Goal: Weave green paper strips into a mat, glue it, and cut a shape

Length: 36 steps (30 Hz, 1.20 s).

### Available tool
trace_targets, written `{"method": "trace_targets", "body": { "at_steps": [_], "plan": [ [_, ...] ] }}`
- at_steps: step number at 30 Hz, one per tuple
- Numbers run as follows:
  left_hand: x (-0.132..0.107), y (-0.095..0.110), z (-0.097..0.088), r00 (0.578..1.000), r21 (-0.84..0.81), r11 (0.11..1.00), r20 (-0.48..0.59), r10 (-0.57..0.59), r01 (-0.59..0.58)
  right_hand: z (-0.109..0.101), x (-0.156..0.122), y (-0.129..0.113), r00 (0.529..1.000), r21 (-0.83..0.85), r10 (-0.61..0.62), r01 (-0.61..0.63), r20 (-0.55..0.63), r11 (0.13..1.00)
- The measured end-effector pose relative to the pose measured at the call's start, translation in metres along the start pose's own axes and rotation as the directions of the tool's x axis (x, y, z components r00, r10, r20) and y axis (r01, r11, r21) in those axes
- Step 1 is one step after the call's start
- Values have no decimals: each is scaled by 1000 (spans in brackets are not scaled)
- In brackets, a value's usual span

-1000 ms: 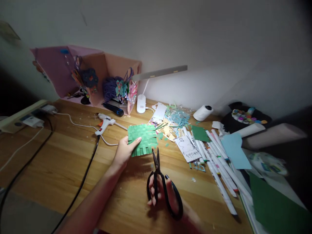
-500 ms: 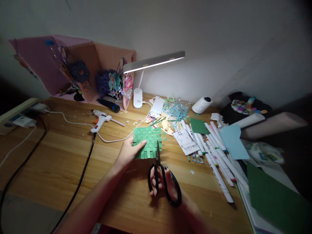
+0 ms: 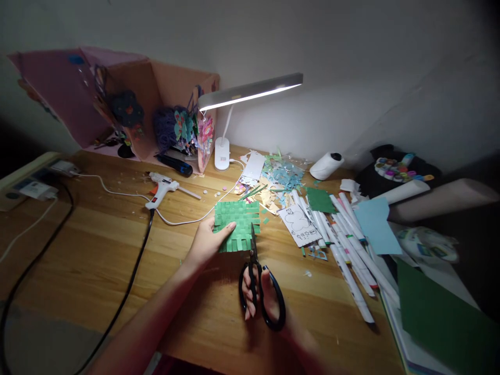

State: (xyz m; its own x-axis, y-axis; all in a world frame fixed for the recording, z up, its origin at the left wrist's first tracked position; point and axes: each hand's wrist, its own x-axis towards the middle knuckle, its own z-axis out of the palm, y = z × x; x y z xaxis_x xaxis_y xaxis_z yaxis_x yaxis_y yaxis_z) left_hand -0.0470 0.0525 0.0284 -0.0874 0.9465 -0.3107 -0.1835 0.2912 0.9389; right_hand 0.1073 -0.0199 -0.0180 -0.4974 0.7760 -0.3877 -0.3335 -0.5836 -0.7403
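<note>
At the back left of the wooden desk (image 3: 97,250), an open pink cardboard box (image 3: 156,94) is standing on its side, sheltering dark paper flowers (image 3: 127,109) and colourful cut-outs (image 3: 187,130). Far to the right, a black pouch (image 3: 371,185) is carrying small coloured pots (image 3: 398,169). Nearer the front, the left hand (image 3: 205,242) is pinching the left edge of a woven green paper mat (image 3: 240,216), thumb lying on top. The right hand (image 3: 265,299) is gripping black scissors (image 3: 258,281) through the loops, the blades sitting close together and meeting the mat's lower right edge.
</note>
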Motion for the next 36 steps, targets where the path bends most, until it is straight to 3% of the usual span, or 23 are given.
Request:
{"method": "trace_targets", "body": {
  "at_steps": [7, 16, 22, 31, 36],
  "plan": [
    [1, -2, -1, 1000, 3, 1000, 10, 2, -2, -1, -3, 5, 996, -30, 11, -14, -89, 999],
    [2, -2, -2, 998, 7, 999, 39, -44, 44, -4, -3, 9, 998, -14, -5, 4, -60, 1000],
    [0, -3, -1, 990, 21, 994, 85, -113, 112, 2, -1, 3, 992, 4, 0, 0, -125, 1000],
    [1, -5, 0, 990, 30, 993, 77, -114, 112, -2, 0, 8, 995, 42, 35, -31, -94, 999],
    [0, -3, 0, 989, 40, 992, 87, -121, 118, -2, 0, 9, 990, 13, 33, -31, -134, 999]
  ]
}}
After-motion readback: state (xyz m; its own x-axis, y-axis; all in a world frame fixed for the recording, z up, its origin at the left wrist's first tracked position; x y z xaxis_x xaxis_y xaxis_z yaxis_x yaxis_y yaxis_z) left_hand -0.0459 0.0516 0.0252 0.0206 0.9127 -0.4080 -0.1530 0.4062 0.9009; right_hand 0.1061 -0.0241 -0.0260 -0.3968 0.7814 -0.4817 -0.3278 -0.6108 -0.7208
